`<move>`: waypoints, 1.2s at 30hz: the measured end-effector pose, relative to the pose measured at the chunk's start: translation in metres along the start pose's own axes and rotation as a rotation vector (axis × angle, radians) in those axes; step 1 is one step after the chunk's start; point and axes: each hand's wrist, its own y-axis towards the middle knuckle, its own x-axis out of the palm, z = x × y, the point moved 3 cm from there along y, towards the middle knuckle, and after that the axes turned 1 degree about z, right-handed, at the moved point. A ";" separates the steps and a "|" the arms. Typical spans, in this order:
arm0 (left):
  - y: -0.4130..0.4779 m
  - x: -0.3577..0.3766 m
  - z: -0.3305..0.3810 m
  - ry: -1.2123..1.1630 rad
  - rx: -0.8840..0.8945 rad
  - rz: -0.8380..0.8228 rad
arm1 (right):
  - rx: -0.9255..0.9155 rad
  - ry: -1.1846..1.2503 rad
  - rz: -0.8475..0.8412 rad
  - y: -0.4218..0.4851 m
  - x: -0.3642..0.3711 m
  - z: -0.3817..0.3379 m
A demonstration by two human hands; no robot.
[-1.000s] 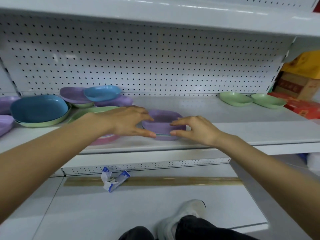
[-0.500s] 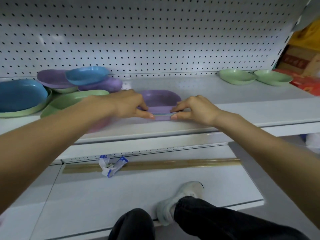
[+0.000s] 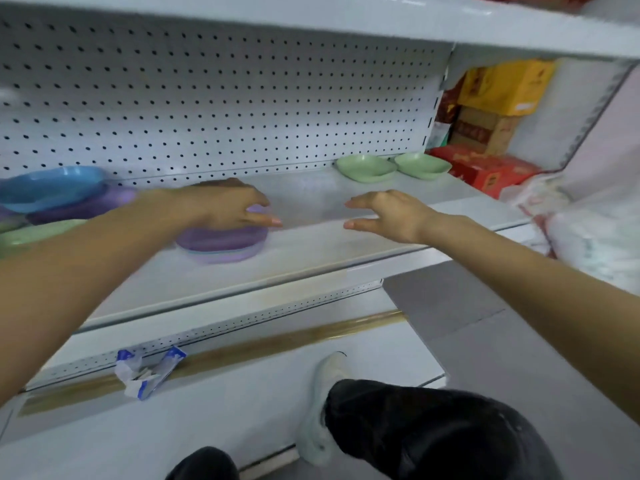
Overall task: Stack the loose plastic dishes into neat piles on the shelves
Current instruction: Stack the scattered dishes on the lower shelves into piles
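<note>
We face a white pegboard wall (image 3: 225, 109) behind white shelves (image 3: 329, 251); cardboard boxes (image 3: 485, 129) stand right, above grey floor (image 3: 519, 341).

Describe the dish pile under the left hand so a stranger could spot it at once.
On the white shelf below the pegboard, look near the front edge, left of centre. Under the left hand sits a short purple pile, alone, clear of the blue-topped heap at far left.

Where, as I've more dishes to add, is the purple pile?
Head view, left of centre on the shelf, the purple pile sits under the left hand; the right hand is apart, rightward.
</note>
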 end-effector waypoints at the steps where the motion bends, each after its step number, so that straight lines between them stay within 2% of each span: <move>1: 0.011 -0.002 0.011 -0.028 -0.008 0.007 | 0.053 -0.017 -0.007 -0.008 -0.006 0.023; 8: 0.100 0.005 0.082 -0.200 0.044 0.054 | 0.261 -0.006 -0.015 -0.025 -0.028 0.144; 15: 0.211 0.023 0.127 -0.413 0.137 0.285 | 0.301 0.055 0.055 0.028 -0.013 0.231; 18: 0.249 0.043 0.130 -0.577 0.065 0.277 | 0.333 0.112 0.111 0.055 -0.008 0.254; 21: 0.282 0.054 0.129 -0.486 0.034 0.251 | 0.376 0.070 0.103 0.083 -0.004 0.273; 25: 0.301 0.048 0.135 -0.498 0.044 0.233 | 0.433 0.077 0.067 0.103 0.000 0.284; 29: 0.297 0.039 0.135 -0.411 0.057 0.243 | 0.445 0.029 0.077 0.088 0.003 0.277; 36: 0.215 0.029 0.134 -0.301 0.162 0.181 | 0.309 0.039 0.068 0.029 -0.005 0.221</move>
